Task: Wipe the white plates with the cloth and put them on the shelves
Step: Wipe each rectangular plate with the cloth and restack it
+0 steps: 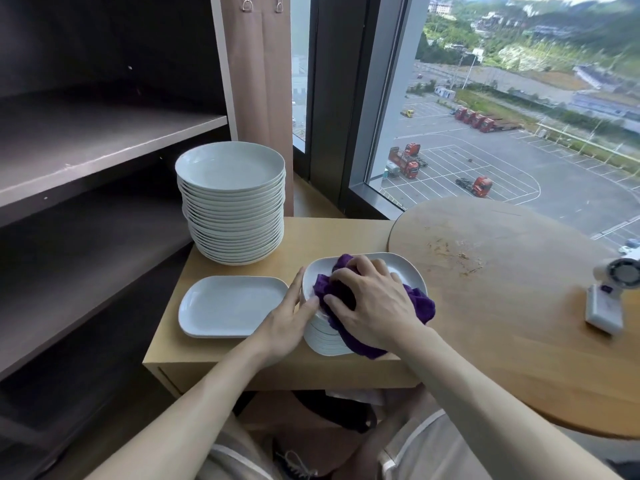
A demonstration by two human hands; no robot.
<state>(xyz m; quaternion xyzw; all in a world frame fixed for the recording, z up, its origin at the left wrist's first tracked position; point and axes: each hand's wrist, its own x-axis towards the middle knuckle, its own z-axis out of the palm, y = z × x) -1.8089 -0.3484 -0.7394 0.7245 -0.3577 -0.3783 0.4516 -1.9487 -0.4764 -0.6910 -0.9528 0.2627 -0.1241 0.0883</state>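
Observation:
A stack of white rounded-square plates (405, 268) stands on the small wooden table (329, 233). My right hand (372, 303) presses a purple cloth (420, 304) onto the top plate, fingers curled over it. At the stack's left edge rests my left hand (289, 322), fingers straight, thumb against the rim. One single white plate (228, 306) lies flat to the left. Behind it rises a tall stack of round white plates (232, 202).
Dark shelves (104, 133) stand open to the left of the table. A round wooden tabletop (519, 289) adjoins on the right, with a small white fan (613, 296) near its right edge. A curtain and a large window are behind.

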